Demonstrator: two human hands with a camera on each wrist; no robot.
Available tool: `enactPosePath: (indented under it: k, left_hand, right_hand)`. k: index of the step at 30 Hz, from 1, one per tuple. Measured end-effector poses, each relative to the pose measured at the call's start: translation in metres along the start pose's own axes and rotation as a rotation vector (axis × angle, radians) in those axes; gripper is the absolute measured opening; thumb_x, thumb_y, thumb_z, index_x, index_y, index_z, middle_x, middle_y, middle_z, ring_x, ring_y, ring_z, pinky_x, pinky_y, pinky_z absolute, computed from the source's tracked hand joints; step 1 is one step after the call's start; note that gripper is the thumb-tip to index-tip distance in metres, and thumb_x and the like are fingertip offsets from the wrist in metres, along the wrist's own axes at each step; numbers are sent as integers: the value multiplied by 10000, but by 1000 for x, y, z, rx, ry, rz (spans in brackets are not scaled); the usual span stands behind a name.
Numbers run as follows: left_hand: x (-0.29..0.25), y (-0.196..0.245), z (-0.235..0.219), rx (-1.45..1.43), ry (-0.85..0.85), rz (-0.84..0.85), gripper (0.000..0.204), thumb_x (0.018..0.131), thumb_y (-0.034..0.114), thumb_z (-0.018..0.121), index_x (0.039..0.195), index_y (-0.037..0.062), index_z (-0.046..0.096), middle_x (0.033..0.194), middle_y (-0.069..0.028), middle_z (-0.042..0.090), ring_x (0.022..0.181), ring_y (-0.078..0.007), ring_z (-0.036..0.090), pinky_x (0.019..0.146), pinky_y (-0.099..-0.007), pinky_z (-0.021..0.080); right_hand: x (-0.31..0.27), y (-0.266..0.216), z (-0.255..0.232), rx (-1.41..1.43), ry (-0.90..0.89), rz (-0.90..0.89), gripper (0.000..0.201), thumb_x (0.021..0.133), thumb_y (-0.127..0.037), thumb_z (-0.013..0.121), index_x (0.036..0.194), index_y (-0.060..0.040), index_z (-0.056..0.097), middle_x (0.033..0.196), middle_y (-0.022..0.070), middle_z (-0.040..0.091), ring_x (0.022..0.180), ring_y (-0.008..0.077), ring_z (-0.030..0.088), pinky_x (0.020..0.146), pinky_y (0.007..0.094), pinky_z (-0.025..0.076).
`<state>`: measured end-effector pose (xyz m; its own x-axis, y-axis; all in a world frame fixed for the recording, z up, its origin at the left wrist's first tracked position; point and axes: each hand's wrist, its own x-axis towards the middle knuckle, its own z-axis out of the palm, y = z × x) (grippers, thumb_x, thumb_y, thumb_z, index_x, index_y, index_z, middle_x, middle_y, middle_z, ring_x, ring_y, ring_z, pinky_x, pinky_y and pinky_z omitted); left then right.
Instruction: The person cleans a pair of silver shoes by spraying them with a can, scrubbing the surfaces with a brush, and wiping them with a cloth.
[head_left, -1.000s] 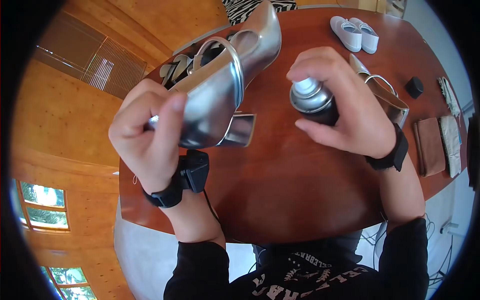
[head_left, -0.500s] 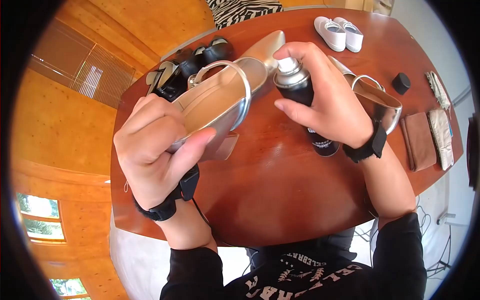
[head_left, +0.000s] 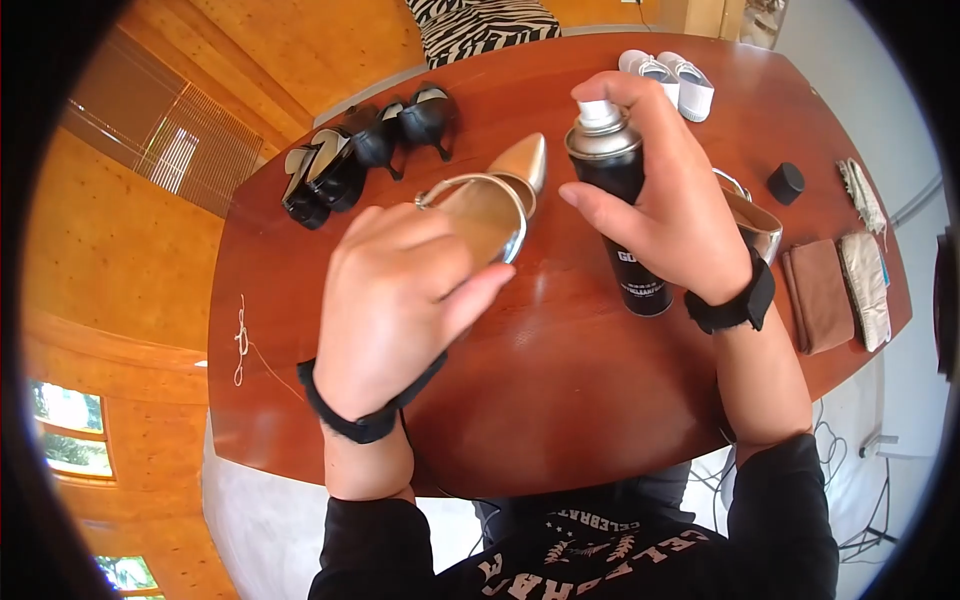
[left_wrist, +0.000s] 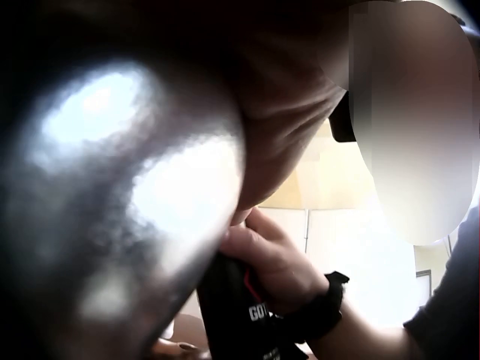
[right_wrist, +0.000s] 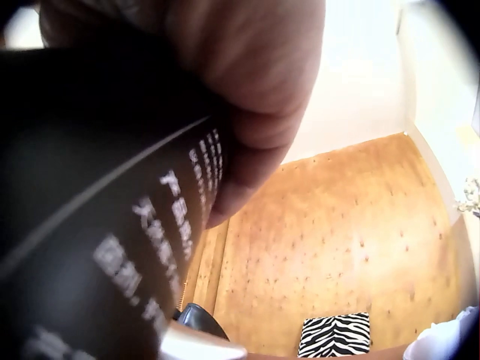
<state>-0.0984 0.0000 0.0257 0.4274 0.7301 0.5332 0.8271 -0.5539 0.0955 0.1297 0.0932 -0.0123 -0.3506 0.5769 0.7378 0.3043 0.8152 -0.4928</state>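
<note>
My left hand (head_left: pixel 395 300) grips a shiny silver pointed-toe shoe (head_left: pixel 535 165) by its heel end, the toe aimed away from me. The hand hides the shoe's back part; a strap loops over the tan inside. In the left wrist view the shoe's glossy side (left_wrist: pixel 112 195) fills the left. My right hand (head_left: pixel 675 200) holds a black spray can (head_left: pixel 625 255) upright, with the index finger on its white nozzle and the thumb at its side. White lettering shows on the can (right_wrist: pixel 112 225) in the right wrist view. The matching silver shoe (head_left: pixel 765 235) stands behind the right hand.
Black shoes (head_left: pixel 330 170) and black heels (head_left: pixel 425 120) stand at the back left of the table (head_left: pixel 560 400), white sneakers (head_left: pixel 690 85) at the back. On the right are a black cap (head_left: pixel 786 183), a brown cloth (head_left: pixel 820 295) and a beige cloth (head_left: pixel 865 290). A thin string (head_left: pixel 241 340) lies at left.
My left hand has turned and brought the silver shoe lower and to the right, its opening now facing up. The can, tilted before, now stands more upright in my right hand.
</note>
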Motion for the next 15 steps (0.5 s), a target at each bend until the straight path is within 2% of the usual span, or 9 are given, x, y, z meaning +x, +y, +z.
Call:
enactPosePath:
  k: [1,2,5,6,9,12,15]
  left_hand:
    - [2,2,5,-22,-10,21,339,699,183,871,635,45,567,645,-68,508,634,-280,519,618,-395,388]
    - [2,5,11,-32,-19,23,333,703,189,868,637,49,572,650,-67,511,635,-281,522,615,-397,391]
    - [2,12,19,-62,-45,28,323,709,197,860,641,53,579,667,-65,523,639,-283,529,612,-403,399]
    - [2,14,21,-69,-54,30,321,711,197,858,642,54,580,673,-64,528,641,-283,532,611,-405,402]
    - [2,19,26,-120,-49,30,321,713,195,854,642,52,576,691,-65,540,645,-283,538,608,-411,404]
    - [0,23,32,-163,-61,19,324,713,193,858,640,54,575,702,-65,548,660,-282,548,604,-412,408]
    - [-1,27,39,-186,-70,26,307,714,195,862,652,63,592,718,-65,548,675,-281,557,611,-410,418]
  right_hand:
    - [0,-1,-2,5,6,8,608,761,-64,820,1293,-71,524,1188,159,589,1098,373,613,900,428,530]
    - [0,-2,-7,-2,-35,44,631,812,-67,821,1356,-62,503,1327,138,581,1188,282,589,1021,377,473]
    - [3,0,-11,-73,9,-63,636,808,-72,827,1356,-57,504,1339,148,568,1207,299,580,1053,378,458]
    - [4,-1,-14,-64,-12,-35,645,800,-77,834,1355,-49,506,1354,164,555,1232,310,574,1078,380,442]
    - [4,-7,-16,-6,-23,44,652,793,-74,835,1355,-45,505,1357,159,557,1241,294,573,1077,379,442]
    - [4,-2,-15,-61,-35,-37,644,799,-69,827,1356,-47,504,1338,136,564,1201,267,577,1053,370,456]
    - [3,-3,-14,1,-64,17,638,803,-57,816,1357,-50,501,1304,120,570,1160,248,578,1030,362,466]
